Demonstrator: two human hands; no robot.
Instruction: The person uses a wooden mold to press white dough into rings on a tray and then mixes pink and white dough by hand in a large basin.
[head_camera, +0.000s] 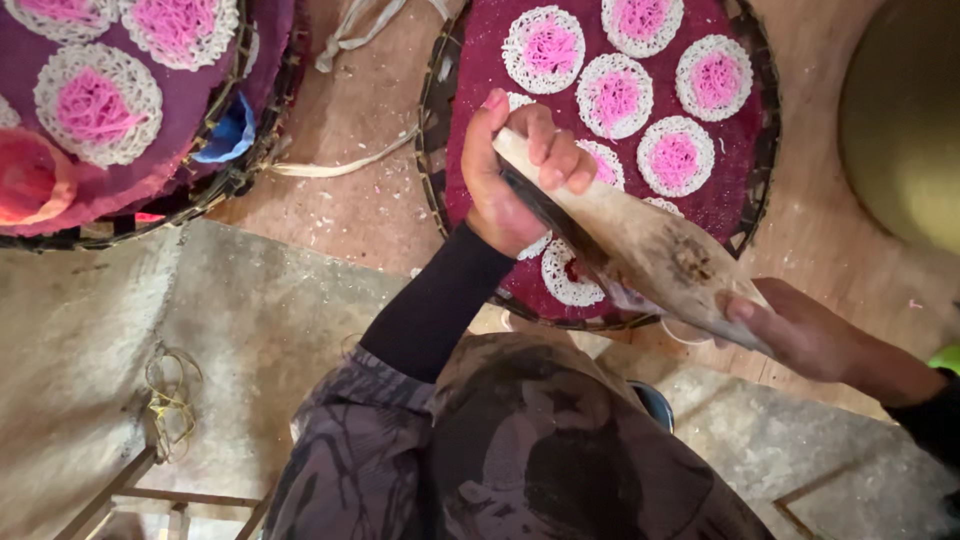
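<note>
Above the round woven tray (748, 215), which is lined with dark red cloth and dotted with white-and-pink noodle discs (613, 95), the left hand (510, 170) has its fingers wrapped tight round one end of a long pale wooden press (640, 245). Right of the tray, the right hand (800, 330) clasps the press's other end.

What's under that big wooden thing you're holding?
Under the wooden press, held by the left hand and right hand, lies a round tray with a maroon cloth and pink-and-white noodle rounds. The rounds directly beneath the press are partly hidden.
</note>
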